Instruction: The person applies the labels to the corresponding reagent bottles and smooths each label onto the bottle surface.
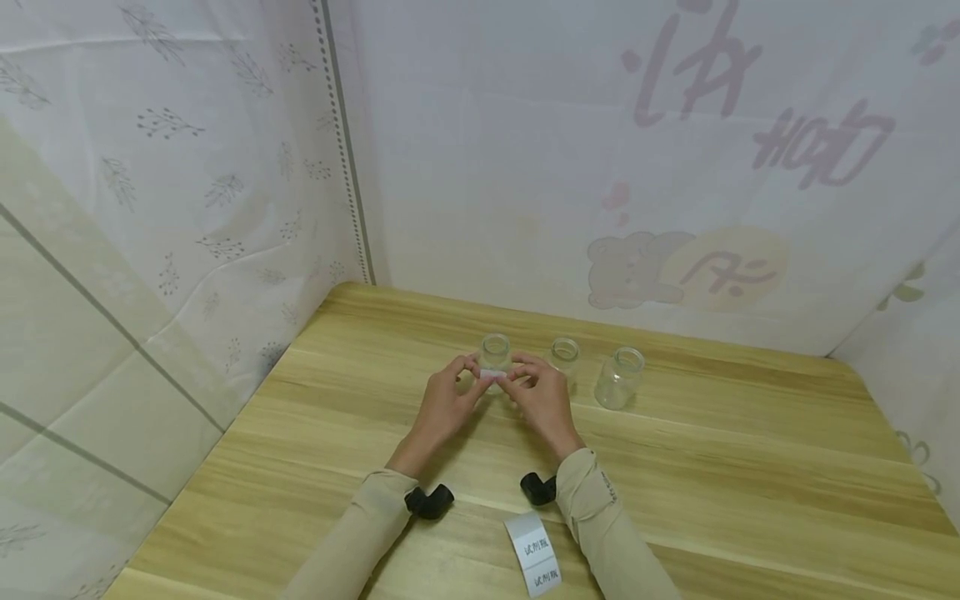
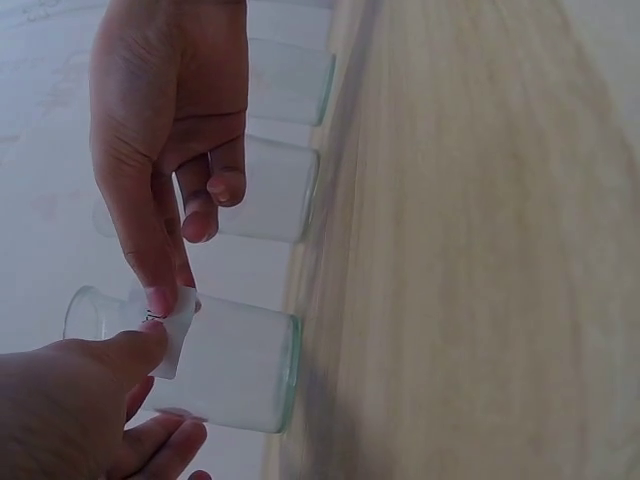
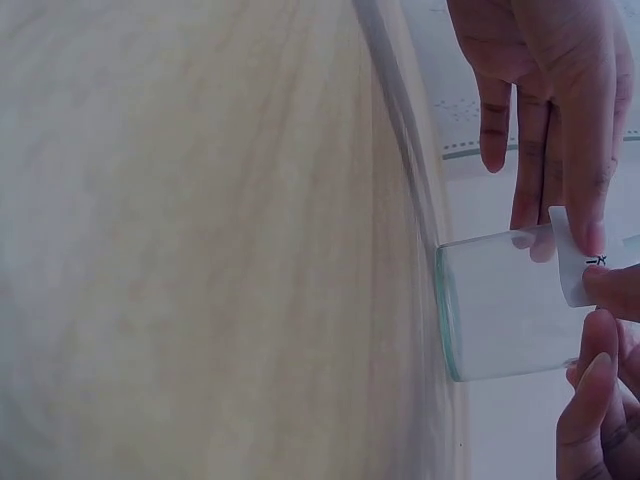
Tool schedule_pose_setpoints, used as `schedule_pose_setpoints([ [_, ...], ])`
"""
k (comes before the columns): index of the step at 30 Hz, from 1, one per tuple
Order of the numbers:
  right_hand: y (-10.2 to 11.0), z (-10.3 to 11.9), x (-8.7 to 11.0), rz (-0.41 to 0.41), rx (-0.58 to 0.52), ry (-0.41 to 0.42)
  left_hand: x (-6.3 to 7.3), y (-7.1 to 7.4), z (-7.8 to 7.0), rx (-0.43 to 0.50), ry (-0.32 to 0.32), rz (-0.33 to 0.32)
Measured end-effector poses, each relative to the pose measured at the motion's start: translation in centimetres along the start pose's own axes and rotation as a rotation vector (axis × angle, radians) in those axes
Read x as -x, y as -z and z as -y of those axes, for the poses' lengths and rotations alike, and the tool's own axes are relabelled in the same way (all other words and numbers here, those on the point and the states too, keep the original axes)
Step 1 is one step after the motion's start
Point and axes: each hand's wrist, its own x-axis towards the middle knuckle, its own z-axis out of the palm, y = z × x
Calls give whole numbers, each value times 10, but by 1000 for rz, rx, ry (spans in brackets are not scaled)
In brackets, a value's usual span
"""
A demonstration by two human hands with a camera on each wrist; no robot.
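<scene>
A clear glass jar (image 1: 495,346) stands upright on the table between both hands. A small white label (image 1: 491,374) with dark print lies across the front of this jar, below its neck. My left hand (image 1: 448,398) pinches the label's left part, its thumb on the printed face and other fingers by the jar's side. From the other side my right hand (image 1: 546,402) pinches the label, thumb tip close to the left thumb. In the left wrist view the thumbs cover much of the label (image 2: 178,340); whether it sticks to the glass, I cannot tell.
Two more open glass jars stand to the right, a nearer jar (image 1: 564,350) partly behind the right hand and a farther jar (image 1: 619,379). A strip of printed labels (image 1: 534,554) lies by the right forearm. Patterned curtains (image 1: 480,167) hang behind the wooden table (image 1: 712,467).
</scene>
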Motion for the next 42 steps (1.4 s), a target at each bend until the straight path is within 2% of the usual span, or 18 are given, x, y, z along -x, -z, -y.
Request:
schedule_pose_setpoints([
  [13, 2, 1, -1, 34, 37, -5, -2, 4, 0, -11, -14, 46],
  [19, 2, 1, -1, 54, 24, -9, -2, 4, 1, -32, -48, 41],
  [31, 2, -4, -2, 22, 8, -47, -1, 4, 4, -32, -80, 56],
  [38, 4, -4, -3, 7, 3, -33, -2, 7, 6, -9, -60, 90],
  [42, 4, -3, -2, 9, -10, -43, -3, 8, 7, -3, -71, 93],
])
